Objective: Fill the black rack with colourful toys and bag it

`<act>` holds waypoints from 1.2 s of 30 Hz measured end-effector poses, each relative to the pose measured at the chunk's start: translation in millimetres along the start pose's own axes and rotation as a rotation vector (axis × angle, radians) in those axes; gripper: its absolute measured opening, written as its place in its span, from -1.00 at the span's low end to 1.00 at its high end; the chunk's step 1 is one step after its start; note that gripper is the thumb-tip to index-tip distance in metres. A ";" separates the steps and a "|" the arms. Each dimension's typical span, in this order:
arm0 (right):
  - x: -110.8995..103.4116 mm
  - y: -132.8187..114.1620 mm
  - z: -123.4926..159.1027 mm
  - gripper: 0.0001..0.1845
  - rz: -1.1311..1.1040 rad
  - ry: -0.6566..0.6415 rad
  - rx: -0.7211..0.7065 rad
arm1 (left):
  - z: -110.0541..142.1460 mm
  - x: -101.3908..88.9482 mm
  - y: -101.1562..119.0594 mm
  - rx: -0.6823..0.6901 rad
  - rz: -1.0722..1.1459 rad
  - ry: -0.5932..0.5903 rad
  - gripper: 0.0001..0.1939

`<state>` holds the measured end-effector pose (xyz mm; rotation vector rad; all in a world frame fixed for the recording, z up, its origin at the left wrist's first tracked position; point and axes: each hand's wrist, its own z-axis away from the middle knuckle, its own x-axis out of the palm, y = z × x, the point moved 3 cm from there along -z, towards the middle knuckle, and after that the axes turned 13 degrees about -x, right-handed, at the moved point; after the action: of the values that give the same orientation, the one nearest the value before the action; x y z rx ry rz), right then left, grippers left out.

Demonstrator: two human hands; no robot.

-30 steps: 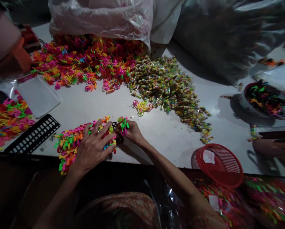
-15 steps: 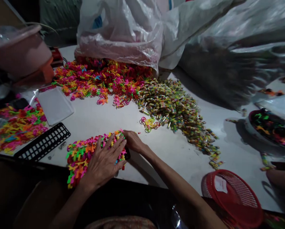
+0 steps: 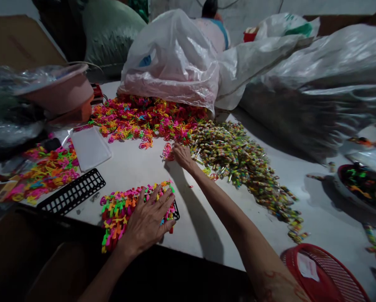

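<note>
My left hand [image 3: 148,219] lies spread, palm down, on rows of small bright plastic toys [image 3: 115,212]. These toys stand packed in a black grid rack [image 3: 176,213], whose right end shows beyond my fingers. My right hand [image 3: 182,155] reaches forward over the white table, its fingers bent together beside a few loose pink plastic pieces [image 3: 167,152]. What the fingertips grip is hidden. Behind them spreads a heap of pink, red and yellow plastic pieces [image 3: 143,117]. A heap of small clear tubes with coloured filling [image 3: 228,147] lies just right of my right hand.
Another black grid rack [image 3: 73,191] lies at left, near a white tray [image 3: 92,149] and more plastic pieces [image 3: 54,167]. A red basket [image 3: 326,272] stands front right. Plastic sacks [image 3: 172,63] line the back. A pink tub [image 3: 62,92] is back left.
My right hand has left the end of the packed rack and moved forward to the loose pink pieces. My left hand stays on the toys. The camera view has tilted up.
</note>
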<state>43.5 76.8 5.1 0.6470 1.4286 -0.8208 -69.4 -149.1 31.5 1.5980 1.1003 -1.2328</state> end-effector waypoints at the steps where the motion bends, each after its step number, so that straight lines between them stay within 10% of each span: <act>1: 4.2 1.3 14.6 -0.62 0.006 0.000 0.005 | 0.6 0.0 -0.3 -0.001 0.001 -0.003 -0.46; 12: 45.7 -12.5 146.5 -0.91 -0.553 0.204 0.052 | -15.6 -4.6 4.1 -0.007 -0.008 -0.057 -0.49; 29: 59.7 -33.2 185.0 -0.81 -1.211 0.469 0.199 | -17.6 -0.8 0.2 0.021 0.018 -0.059 -0.52; 36: 69.0 -44.5 173.8 -0.67 -1.740 0.609 0.526 | -17.5 -0.8 -1.6 0.035 0.040 -0.064 -0.50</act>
<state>107.1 -96.3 -49.1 -0.2262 2.2385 -2.5476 -66.4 -132.1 35.4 1.5886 1.0074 -1.2746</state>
